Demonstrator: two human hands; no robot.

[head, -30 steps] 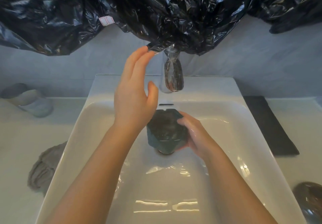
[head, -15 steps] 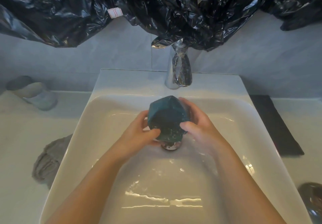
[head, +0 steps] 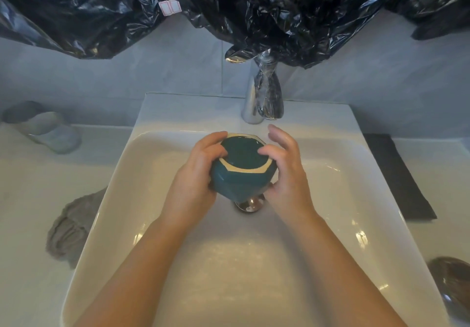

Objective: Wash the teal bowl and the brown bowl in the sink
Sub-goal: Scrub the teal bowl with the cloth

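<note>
The teal bowl (head: 241, 168) is held upside down above the drain of the white sink (head: 162, 199), its pale-rimmed octagonal base facing up. My left hand (head: 195, 174) grips its left side, fingers curled over the base edge. My right hand (head: 284, 169) is at its right side, thumb on the base rim, lower fingers under the bowl, upper fingers lifted off. The brown bowl (head: 452, 283) lies on the counter at the lower right, partly cut off by the frame.
A chrome faucet (head: 264, 98) stands just behind the bowl, under hanging black plastic sheeting (head: 254, 9). A grey cloth (head: 71, 227) lies left of the sink. A grey cup (head: 43, 128) lies on its side at far left. A black mat (head: 396, 176) sits to the right.
My left hand came down from near the faucet and took hold of the bowl. The bowl has been turned so its base now faces up, and lifted slightly toward the faucet.
</note>
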